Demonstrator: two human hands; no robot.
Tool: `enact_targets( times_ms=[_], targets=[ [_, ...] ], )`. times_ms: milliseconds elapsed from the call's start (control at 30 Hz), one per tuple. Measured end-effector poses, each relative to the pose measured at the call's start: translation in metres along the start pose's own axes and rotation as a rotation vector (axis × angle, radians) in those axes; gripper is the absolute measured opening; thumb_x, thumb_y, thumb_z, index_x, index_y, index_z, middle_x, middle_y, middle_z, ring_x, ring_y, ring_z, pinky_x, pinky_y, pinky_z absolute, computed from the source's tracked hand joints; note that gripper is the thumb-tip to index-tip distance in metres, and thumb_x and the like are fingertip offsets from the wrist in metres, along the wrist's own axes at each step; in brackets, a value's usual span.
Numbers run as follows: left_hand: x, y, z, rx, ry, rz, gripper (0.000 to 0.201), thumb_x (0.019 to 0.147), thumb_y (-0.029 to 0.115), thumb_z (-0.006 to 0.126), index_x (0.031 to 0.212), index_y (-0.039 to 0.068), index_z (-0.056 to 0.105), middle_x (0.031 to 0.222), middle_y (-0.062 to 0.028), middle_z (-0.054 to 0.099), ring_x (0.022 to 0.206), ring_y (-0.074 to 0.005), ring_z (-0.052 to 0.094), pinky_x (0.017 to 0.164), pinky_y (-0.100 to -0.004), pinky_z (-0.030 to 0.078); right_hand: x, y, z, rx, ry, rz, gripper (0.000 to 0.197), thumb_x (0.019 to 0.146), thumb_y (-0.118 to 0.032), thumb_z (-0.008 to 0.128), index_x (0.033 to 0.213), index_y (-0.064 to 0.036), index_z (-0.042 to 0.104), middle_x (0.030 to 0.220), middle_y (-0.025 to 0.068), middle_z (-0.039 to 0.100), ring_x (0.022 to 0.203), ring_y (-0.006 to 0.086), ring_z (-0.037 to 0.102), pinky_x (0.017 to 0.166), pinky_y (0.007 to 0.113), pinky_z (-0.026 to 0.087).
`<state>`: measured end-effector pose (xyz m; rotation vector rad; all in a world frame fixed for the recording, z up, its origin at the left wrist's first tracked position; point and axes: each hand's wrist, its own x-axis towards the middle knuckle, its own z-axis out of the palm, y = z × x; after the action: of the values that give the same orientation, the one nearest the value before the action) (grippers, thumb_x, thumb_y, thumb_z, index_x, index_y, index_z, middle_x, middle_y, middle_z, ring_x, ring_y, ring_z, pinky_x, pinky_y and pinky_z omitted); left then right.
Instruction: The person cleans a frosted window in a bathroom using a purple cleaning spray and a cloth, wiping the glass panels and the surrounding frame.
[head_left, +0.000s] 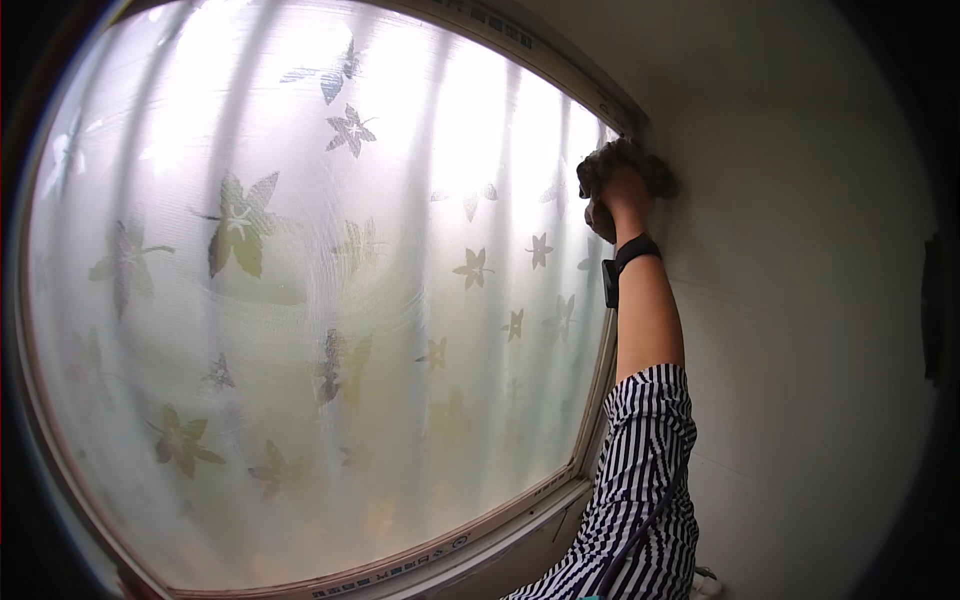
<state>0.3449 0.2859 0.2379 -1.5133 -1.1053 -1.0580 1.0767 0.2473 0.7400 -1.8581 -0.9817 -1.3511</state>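
Note:
My right hand point(625, 195) reaches up to the upper right corner of a frosted window point(380, 300). Its fingers are wrapped into a dark, bunched cloth point(603, 165), which covers most of them. The cloth presses against the edge of the pane and the frame beside the wall. Leaf shapes are scattered over the glass, and faint curved streaks show near its middle. A black band with a small dark device point(611, 283) is strapped round my right wrist. Nothing of my left hand can be seen.
A window frame point(540, 492) with printed marks surrounds the pane. To the right stands a plain pale wall point(800, 330). Blurred vertical bars show through the glass. A dark cord point(655, 515) runs along my striped sleeve, and a small whitish thing point(706, 583) sits at the bottom edge.

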Motion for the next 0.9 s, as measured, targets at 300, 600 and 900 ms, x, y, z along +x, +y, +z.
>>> enact_targets(
  times_ms=[300, 600, 900],
  targets=[
    [-0.004, -0.003, -0.007, 0.029, -0.03, -0.041, 0.078, 0.067, 0.012, 0.047, 0.138, -0.001, 0.017, 0.139, -0.0277, 0.021, 0.131, -0.0433, 0.02, 0.105, -0.0593, 0.01, -0.234, -0.023, 0.042, -0.099, -0.045, 0.09, 0.033, 0.084, -0.026, 0.045, 0.11, -0.0089, 0.056, 0.112, 0.0093, 0.057, 0.108, 0.0238, 0.05, 0.09, 0.035, 0.038],
    [-0.012, 0.007, -0.041, -0.025, -0.19, -0.015, 0.081, 0.075, 0.014, 0.059, 0.14, 0.001, 0.013, 0.143, -0.0255, 0.016, 0.133, -0.039, 0.019, 0.108, -0.054, 0.003, -0.457, -0.018, 0.108, 0.234, -0.428, 0.698, 0.032, 0.084, -0.03, 0.055, 0.101, -0.0046, 0.06, 0.097, 0.0149, 0.062, 0.086, 0.0304, 0.059, 0.071, 0.041, 0.049],
    [-0.011, 0.028, -0.018, -0.144, -0.163, -0.179, 0.064, 0.09, 0.017, 0.047, 0.14, -0.001, 0.011, 0.145, -0.0229, 0.013, 0.134, -0.0374, 0.015, 0.109, -0.0438, 0.013, -0.169, -0.019, 0.103, 0.071, -0.122, 0.192, 0.071, 0.079, -0.047, 0.054, 0.138, -0.0194, 0.027, 0.145, 0.0101, 0.02, 0.133, 0.0339, 0.015, 0.092, 0.072, 0.019]
  ],
)
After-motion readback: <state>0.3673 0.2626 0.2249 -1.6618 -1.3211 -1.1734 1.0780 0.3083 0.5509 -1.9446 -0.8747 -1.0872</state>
